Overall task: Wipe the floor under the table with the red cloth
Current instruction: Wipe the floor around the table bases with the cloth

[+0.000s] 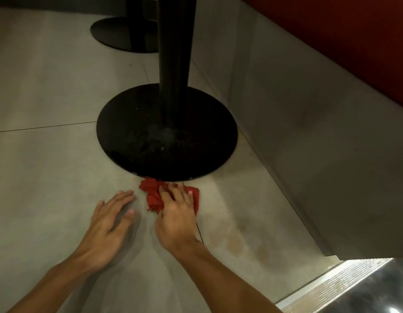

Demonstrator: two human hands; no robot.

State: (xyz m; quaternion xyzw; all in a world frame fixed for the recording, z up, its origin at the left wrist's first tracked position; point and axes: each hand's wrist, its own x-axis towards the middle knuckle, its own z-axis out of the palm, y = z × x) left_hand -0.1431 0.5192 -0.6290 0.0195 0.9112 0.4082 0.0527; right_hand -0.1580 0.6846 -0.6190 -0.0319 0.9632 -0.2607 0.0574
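Observation:
A crumpled red cloth (153, 195) lies on the grey tiled floor (49, 168), touching the near edge of the table's round black base (166, 132). My right hand (176, 213) presses down on the cloth with fingers spread over it, covering its right part. To its left, my left hand (112, 220) rests flat on the floor, fingers apart and holding nothing. The black table post (175, 53) rises from the base out of the top of the view.
A second round black base (125, 33) stands farther back. A grey bench plinth (297, 109) runs along the right under a red seat front (354, 30). A ribbed metal strip (336, 283) lies at the lower right. Faint stains mark the floor right of my arm.

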